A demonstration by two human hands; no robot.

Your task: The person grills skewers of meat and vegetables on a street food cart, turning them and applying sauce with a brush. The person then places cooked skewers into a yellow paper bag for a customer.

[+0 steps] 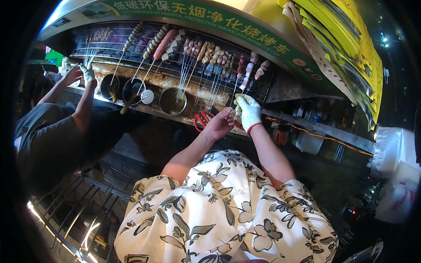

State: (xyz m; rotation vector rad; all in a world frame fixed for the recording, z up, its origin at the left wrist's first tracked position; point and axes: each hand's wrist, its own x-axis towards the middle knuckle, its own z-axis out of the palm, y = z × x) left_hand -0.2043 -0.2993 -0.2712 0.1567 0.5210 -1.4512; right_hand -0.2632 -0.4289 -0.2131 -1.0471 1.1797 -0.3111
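My right hand point(249, 111), in a white knit glove with a red cuff, is at the front edge of the grill, its fingers curled at the lower ends of metal skewers; what exactly it grips cannot be told. My bare left hand point(222, 123) is just beside it, fingers bent, above red-handled scissors point(201, 120). Meat skewers point(246, 76) lie over the coals ahead of my right hand. Farther left on the grill are a sausage on a stick point(164, 44), spiral-cut skewers point(156, 41) and a bundle of meat skewers point(191, 48).
Metal pots point(172, 101) with brushes and a white-lidded shaker point(147, 97) line the front ledge. A co-worker's gloved hand point(87, 73) holds skewers at the far left. A metal hood point(197, 13) overhangs the grill. A twisted cable point(322, 136) and plastic bags point(393, 151) are at right.
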